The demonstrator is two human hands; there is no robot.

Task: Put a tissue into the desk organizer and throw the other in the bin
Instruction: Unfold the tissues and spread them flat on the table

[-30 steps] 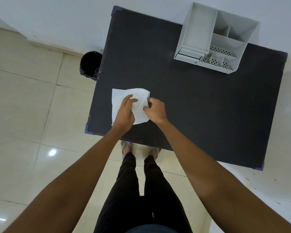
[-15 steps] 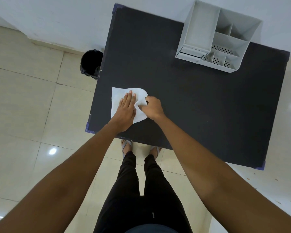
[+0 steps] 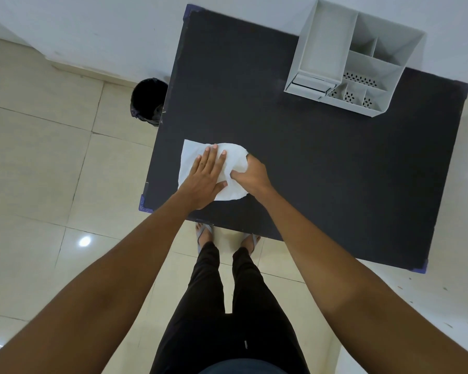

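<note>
Near-left corner of the table: white tissue (image 3: pixel 238 168) is seen lying on the dark tabletop (image 3: pixel 322 163), just beside the left edge; whether one sheet or two stacked sheets are present cannot be told.

Left hand: the left hand (image 3: pixel 206 176) is laid flat on the tissue, fingers extended and close together, palm pressing the paper down.

Right hand: the right hand (image 3: pixel 251 175) is closed in a pinch on the tissue's right edge, where the paper is bunched and lifted into a curve.

Desk organizer: the grey desk organizer (image 3: pixel 322 47) stands at the far right of the table, well apart from the hands; its compartments appear empty.

Bin: the black-lined bin (image 3: pixel 146 95) stands on the floor, just beside the table's left edge.

Step in hand (judged): a sheet is probably being peeled or gathered by the pinch while the rest is held down.

Risk, tearing: thin paper may be torn if the pinched edge is pulled while the palm pins it.

Risk, double pick: two clinging sheets may be lifted together, leaving none for the second destination.

Risk, fall: a sheet dragged leftward may be slid over the near table edge onto the floor.

Risk, release: a loosely held sheet may be caught on the organizer's walls instead of dropping in.
</note>
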